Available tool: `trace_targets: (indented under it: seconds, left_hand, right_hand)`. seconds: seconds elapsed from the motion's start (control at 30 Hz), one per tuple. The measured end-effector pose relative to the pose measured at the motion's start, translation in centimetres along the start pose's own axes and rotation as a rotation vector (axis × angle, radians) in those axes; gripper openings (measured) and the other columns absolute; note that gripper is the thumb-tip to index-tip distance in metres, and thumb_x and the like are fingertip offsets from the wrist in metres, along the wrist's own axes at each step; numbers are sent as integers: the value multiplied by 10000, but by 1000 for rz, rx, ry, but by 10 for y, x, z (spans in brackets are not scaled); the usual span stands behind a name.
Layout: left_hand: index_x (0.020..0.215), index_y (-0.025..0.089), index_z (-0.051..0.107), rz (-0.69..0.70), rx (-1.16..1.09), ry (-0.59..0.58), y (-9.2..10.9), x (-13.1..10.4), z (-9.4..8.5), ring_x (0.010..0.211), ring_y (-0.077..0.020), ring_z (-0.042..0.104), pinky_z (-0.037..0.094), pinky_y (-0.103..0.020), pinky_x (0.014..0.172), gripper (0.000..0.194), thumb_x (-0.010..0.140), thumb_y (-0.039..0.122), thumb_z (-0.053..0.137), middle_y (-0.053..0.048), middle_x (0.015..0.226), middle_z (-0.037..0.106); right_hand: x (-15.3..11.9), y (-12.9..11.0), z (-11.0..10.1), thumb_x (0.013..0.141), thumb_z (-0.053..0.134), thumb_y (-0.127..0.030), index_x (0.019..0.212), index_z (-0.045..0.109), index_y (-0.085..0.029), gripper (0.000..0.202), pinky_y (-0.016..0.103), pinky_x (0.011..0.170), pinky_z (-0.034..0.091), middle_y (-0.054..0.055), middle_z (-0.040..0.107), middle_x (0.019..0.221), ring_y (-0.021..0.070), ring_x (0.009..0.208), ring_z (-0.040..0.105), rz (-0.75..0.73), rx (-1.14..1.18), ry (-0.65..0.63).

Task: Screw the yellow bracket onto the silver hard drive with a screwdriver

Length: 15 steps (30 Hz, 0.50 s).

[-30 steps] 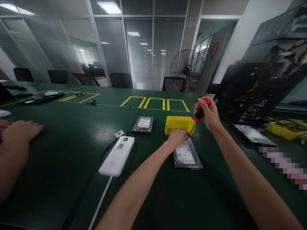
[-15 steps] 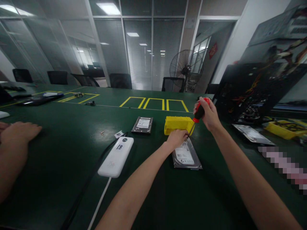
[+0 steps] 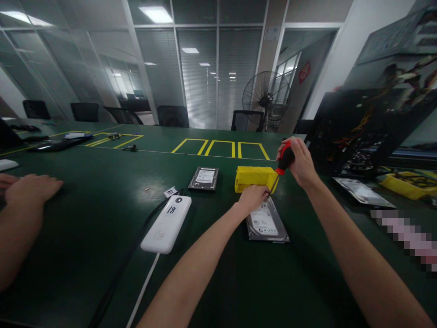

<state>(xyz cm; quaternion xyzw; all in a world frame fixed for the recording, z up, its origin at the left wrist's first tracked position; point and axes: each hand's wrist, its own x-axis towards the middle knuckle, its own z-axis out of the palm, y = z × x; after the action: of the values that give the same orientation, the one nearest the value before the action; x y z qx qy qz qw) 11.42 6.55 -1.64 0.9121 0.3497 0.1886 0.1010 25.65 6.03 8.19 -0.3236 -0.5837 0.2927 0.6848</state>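
Note:
My right hand [image 3: 297, 159] is wrapped around the red and black handle of a screwdriver [image 3: 286, 157], whose shaft slants down and left. Its tip meets the far end of a silver hard drive [image 3: 268, 223] with a white label, which lies flat on the table. Over that far end rests my left hand [image 3: 254, 197], fingers closed beside the screwdriver tip; what they pinch is hidden. Directly behind the drive stands a yellow plastic bin [image 3: 254, 175], its side towards me.
A smaller hard drive [image 3: 204, 178] and a white power bank [image 3: 167, 225] marked 18, with cables, lie left. Another person's hand [image 3: 32, 187] rests at far left. At right are an open computer case [image 3: 355, 132], another drive [image 3: 362, 191] and a yellow tray [image 3: 404, 186] of cables.
The screwdriver handle has shifted slightly and my right hand has turned a little around it. My left hand and the hard drive keep their places relative to each other.

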Motion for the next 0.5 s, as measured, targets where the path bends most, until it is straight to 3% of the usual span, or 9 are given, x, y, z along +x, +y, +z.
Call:
trace_targets:
  seconds: [0.17,0.5]
  left_hand:
    - [1127,193,597,2,-2,10,-1,0,1,972,-195,617,504,-322,817,280,954,269,390,-61,1087,656]
    - [1120,204,605,-4,15,25,-2,3,6,971,-198,621,500,-318,824,281,953,273,390,-58,1064,662]
  right_hand:
    - [2,4,-5,847,518,-485,934,530,-272,231,247,550,505,-22,547,728,99,573,565,-78,-60,35]
    - [2,6,-5,833,537,-462,932,524,-276,212,235,570,523,-29,537,735,94,596,568,-31,-21,8]
